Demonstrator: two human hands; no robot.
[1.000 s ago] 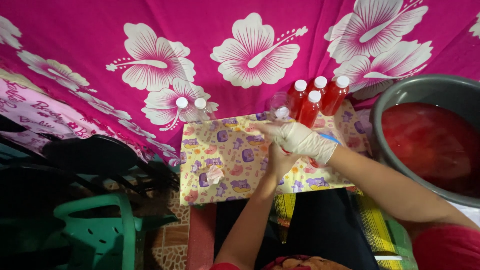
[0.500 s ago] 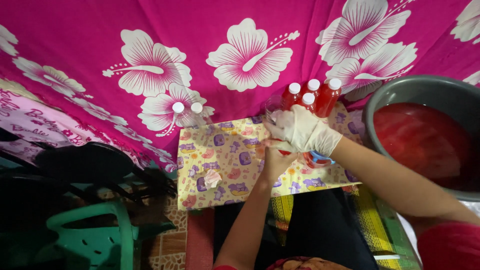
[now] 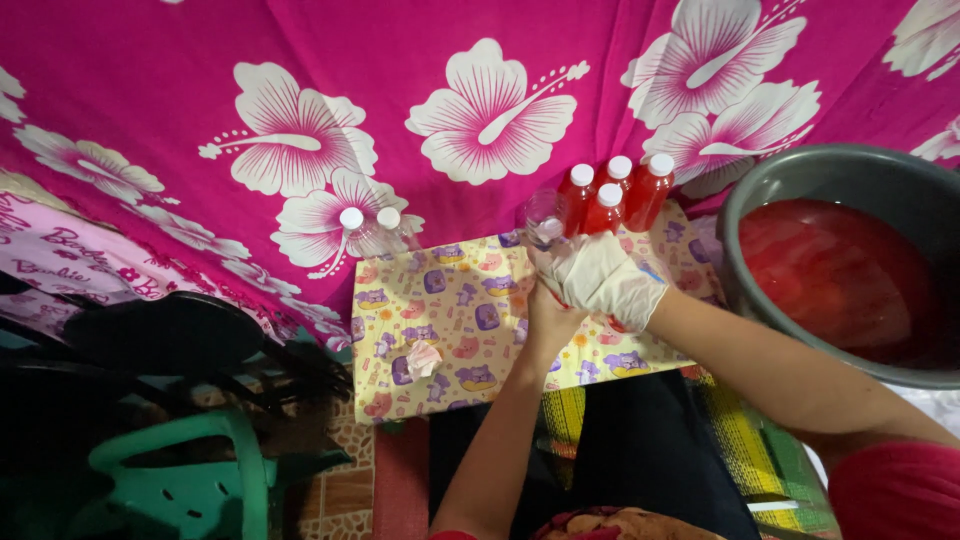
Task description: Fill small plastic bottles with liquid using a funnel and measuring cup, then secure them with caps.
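Both hands now nearer the yellow patterned cloth's (image 3: 450, 320) far edge: gloved right hand (image 3: 600, 280) grasping a clear empty plastic bottle (image 3: 545, 218) beside four red-filled bottles (image 3: 612, 195); bare left hand's (image 3: 548, 318) fingers hidden.

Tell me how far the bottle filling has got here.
Four white-capped bottles of red liquid stand filled. The gloved right hand and bare left hand hold a clear plastic bottle. Two capped clear bottles remain; the grey basin still holds red liquid.
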